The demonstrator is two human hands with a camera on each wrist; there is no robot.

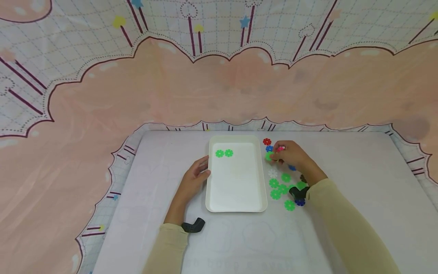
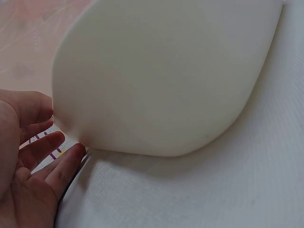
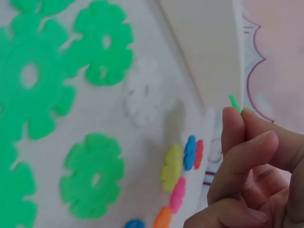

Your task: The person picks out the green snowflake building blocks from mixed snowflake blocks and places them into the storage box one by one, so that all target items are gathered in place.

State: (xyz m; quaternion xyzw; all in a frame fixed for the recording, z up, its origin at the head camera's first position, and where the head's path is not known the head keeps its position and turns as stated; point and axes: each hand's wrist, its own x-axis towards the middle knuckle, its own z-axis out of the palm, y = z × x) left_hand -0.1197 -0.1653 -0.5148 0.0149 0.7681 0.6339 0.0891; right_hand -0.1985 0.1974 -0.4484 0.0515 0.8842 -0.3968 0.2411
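Observation:
A white tray point(image 1: 236, 207) lies mid-table with two green snowflake discs point(image 1: 224, 153) in its far left corner. My left hand point(image 1: 195, 173) rests against the tray's left side, its relaxed fingers point(image 2: 57, 164) touching the tray wall point(image 2: 161, 76). Right of the tray, my right hand point(image 1: 290, 154) pinches a green disc point(image 1: 269, 156) between thumb and fingertips point(image 3: 237, 142); only the disc's tip point(image 3: 234, 101) shows in the right wrist view. Loose green discs point(image 1: 278, 188) lie near that wrist, also close up point(image 3: 92, 175).
Red point(image 1: 267, 141), blue point(image 1: 269, 148), pink point(image 1: 280, 148) and white point(image 1: 272, 173) discs lie beside the tray's right edge. A white cover point(image 1: 359, 179) tops the table; pink patterned cloth point(image 1: 219, 95) hangs behind and around it.

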